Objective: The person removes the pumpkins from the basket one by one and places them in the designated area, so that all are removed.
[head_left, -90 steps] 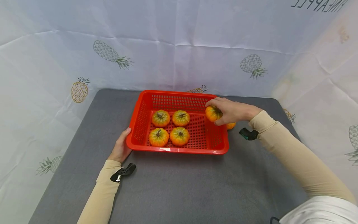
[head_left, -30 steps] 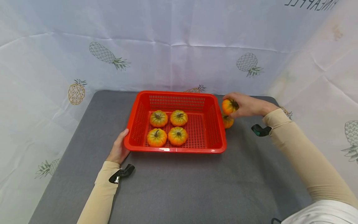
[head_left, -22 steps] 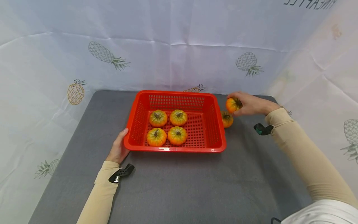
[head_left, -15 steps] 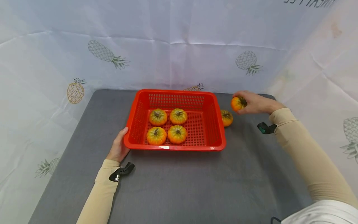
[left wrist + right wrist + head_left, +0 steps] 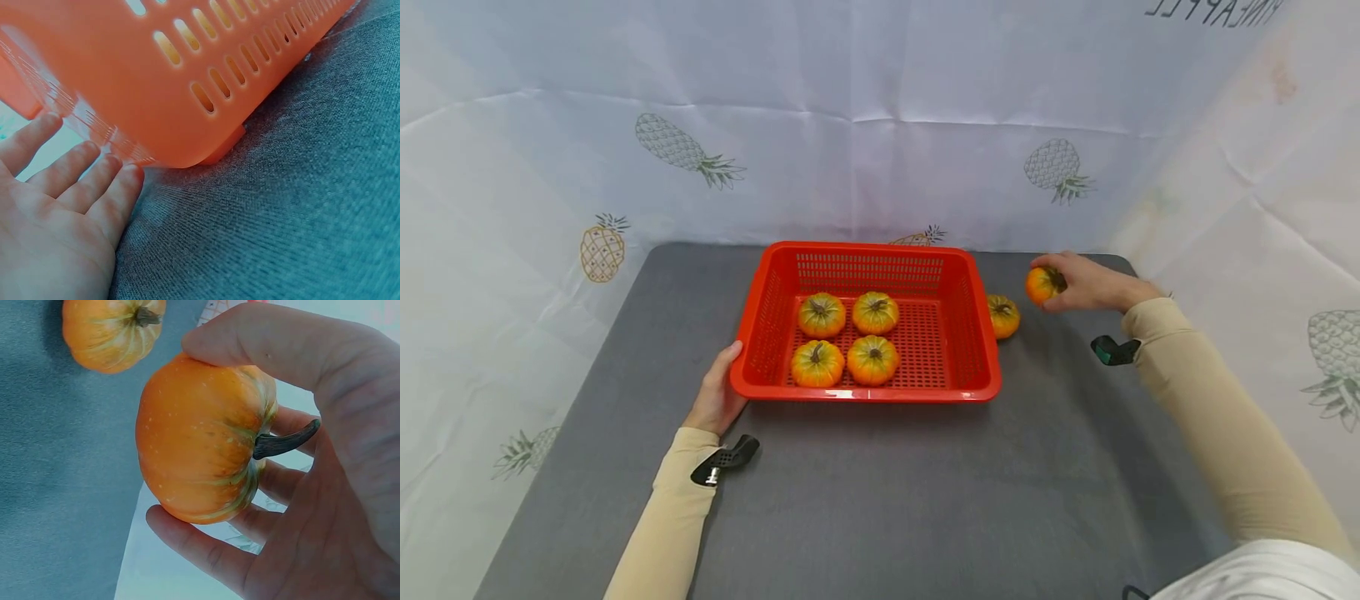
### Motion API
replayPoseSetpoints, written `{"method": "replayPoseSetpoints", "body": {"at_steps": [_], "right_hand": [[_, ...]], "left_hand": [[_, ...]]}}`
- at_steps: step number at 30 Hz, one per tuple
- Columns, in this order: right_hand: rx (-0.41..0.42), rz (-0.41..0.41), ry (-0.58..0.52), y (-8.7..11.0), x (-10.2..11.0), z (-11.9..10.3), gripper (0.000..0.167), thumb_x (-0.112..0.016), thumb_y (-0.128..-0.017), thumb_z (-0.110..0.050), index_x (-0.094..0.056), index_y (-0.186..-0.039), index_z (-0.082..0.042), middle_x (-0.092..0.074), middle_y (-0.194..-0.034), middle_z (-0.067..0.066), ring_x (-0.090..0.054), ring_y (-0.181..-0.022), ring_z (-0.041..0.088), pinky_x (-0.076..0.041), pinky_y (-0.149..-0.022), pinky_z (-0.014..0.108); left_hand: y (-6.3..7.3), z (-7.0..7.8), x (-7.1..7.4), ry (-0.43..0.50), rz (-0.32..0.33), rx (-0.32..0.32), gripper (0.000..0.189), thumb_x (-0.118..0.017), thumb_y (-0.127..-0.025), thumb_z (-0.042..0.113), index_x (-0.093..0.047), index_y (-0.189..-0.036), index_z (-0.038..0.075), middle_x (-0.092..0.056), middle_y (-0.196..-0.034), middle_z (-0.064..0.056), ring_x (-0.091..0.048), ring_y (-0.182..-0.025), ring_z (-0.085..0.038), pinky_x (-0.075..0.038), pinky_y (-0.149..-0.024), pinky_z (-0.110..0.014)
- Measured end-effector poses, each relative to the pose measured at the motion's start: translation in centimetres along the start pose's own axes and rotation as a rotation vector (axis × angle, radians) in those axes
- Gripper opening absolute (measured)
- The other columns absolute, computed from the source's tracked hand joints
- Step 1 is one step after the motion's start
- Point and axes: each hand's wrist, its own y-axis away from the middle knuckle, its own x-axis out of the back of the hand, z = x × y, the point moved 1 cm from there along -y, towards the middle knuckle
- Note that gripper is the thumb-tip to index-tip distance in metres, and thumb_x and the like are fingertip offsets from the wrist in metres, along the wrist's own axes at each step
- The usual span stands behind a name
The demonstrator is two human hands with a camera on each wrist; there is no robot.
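Observation:
In the head view a red plastic basket (image 5: 865, 395) holds several small orange pumpkins (image 5: 872, 360). My left hand (image 5: 717, 395) touches its left side; the left wrist view has the fairly straight fingertips (image 5: 130, 178) against the slotted basket wall (image 5: 144, 94). To the right of the basket, my right hand (image 5: 1086, 282) grips another small pumpkin (image 5: 1043, 285) between thumb and fingers. Up close in the right wrist view, that pumpkin (image 5: 200, 437) has its dark stem turned toward the palm. One more pumpkin (image 5: 1002, 316) sits on the table beside the basket's right wall.
A grey cloth covers the table (image 5: 880, 500). Behind it and at both sides hangs a white curtain (image 5: 820, 167) printed with pineapples. A black wrist camera (image 5: 1114, 351) is fixed to the right sleeve, another camera (image 5: 726, 460) to the left.
My right hand has carried its pumpkin from over the basket's right end out to the right, past the pumpkin on the table. My left hand has stayed at the basket's left side.

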Motion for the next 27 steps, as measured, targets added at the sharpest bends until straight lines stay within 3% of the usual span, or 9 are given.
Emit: {"method": "replayPoseSetpoints", "body": {"at_steps": [8,16,27], "right_hand": [[-0.015,0.04,-0.001,0.3,0.0,0.7,0.07,-0.069,-0.09,-0.014,-0.035,-0.151,-0.002,-0.038,-0.144,0.027,-0.047,-0.114,0.038,-0.048,-0.09,0.05],[-0.022,0.003,-0.051,-0.1,-1.3,1.0,0.074,-0.07,-0.091,-0.017,-0.031,-0.151,0.002,-0.039,-0.144,0.028,-0.049,-0.114,0.037,-0.049,-0.091,0.048],[-0.016,-0.008,-0.06,-0.8,-1.7,2.3,0.072,-0.069,-0.09,-0.015,-0.032,-0.15,0.004,-0.04,-0.14,0.029,-0.049,-0.11,0.037,-0.049,-0.088,0.046]], "left_hand": [[-0.4,0.4,-0.3,0.01,-0.02,-0.012,0.039,-0.037,-0.108,0.039,-0.051,-0.132,0.012,-0.066,-0.115,0.005,-0.061,-0.104,-0.01,-0.051,-0.092,-0.026],[0.8,0.3,0.1,-0.046,0.009,0.008,0.04,-0.034,-0.108,0.039,-0.052,-0.132,0.013,-0.065,-0.115,0.006,-0.061,-0.103,-0.009,-0.052,-0.091,-0.026],[0.5,0.3,0.0,-0.017,-0.023,0.002,0.037,-0.035,-0.108,0.038,-0.051,-0.131,0.013,-0.066,-0.114,0.005,-0.062,-0.102,-0.009,-0.052,-0.09,-0.026]]}}
